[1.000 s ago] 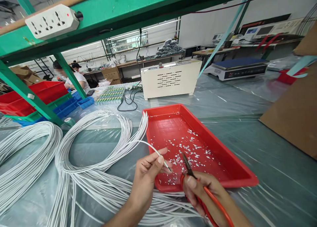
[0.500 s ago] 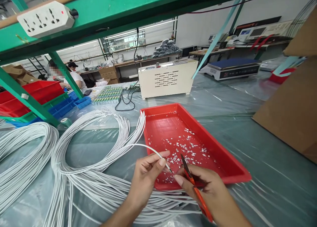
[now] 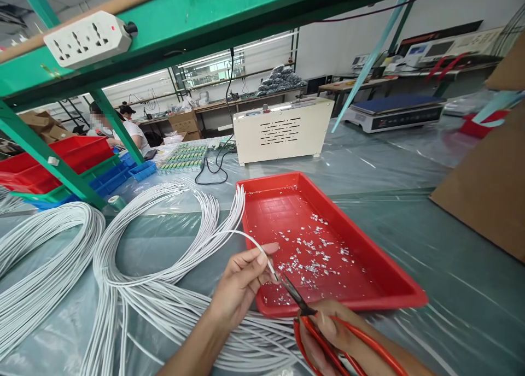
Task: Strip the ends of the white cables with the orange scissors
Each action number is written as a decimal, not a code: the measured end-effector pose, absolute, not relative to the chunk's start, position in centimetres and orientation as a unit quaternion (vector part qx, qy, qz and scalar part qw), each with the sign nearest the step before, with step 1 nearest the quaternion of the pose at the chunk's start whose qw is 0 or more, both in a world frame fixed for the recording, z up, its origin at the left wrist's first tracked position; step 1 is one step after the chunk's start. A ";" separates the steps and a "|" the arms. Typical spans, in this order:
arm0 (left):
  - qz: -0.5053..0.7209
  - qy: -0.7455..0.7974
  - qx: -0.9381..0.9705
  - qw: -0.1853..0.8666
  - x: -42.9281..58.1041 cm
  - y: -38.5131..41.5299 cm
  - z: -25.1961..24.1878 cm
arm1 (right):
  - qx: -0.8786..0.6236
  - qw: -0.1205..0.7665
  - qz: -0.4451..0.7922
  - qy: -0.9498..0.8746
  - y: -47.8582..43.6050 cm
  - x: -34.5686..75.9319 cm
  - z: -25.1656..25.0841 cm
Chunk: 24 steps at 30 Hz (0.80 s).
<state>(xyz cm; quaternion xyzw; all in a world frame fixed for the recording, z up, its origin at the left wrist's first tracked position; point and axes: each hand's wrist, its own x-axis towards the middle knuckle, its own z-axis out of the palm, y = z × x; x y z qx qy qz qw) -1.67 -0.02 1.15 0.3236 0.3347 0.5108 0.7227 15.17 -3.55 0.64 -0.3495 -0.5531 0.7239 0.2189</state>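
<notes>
Between the thumb and fingers of my left hand point(image 3: 241, 277) is a white cable point(image 3: 257, 244), pinched near its end. That cable curves back to a large coil of white cables point(image 3: 107, 245) on the table. My right hand point(image 3: 328, 332) grips scissors point(image 3: 301, 302) with orange-red handles and dark blades. The blade tips are at the cable's end, over the near side of a red tray point(image 3: 365, 256). Small silvery scraps point(image 3: 311, 256) are scattered across the tray's floor. I cannot tell whether the blades touch the cable.
Another cable coil point(image 3: 49, 256) lies at the left. Behind the tray stand a cream metal box point(image 3: 283, 133) and a scale point(image 3: 394, 113). A cardboard box point(image 3: 488, 184) borders the right side. Overhead runs a green beam point(image 3: 229, 15) with a power strip point(image 3: 88, 40). Two people sit far left.
The scissors have turned in my right hand, from lying back along the palm to pointing at the cable's end. Their orange handles are now spread. My left hand still pinches the cable.
</notes>
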 end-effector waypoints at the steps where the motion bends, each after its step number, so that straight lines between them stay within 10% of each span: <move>1: 0.508 0.345 0.328 0.717 -1.6 0.0 1.0 | -0.361 0.247 0.707 -0.556 -3.4 15.0 0.6; 15: 0.529 0.376 0.308 0.696 2.0 -2.2 0.7 | -0.430 0.429 0.611 -0.507 -1.2 14.9 0.1; 24: 0.565 0.357 0.184 0.721 4.1 -3.2 1.3 | -0.339 0.399 -0.157 -0.837 -1.4 16.7 -0.1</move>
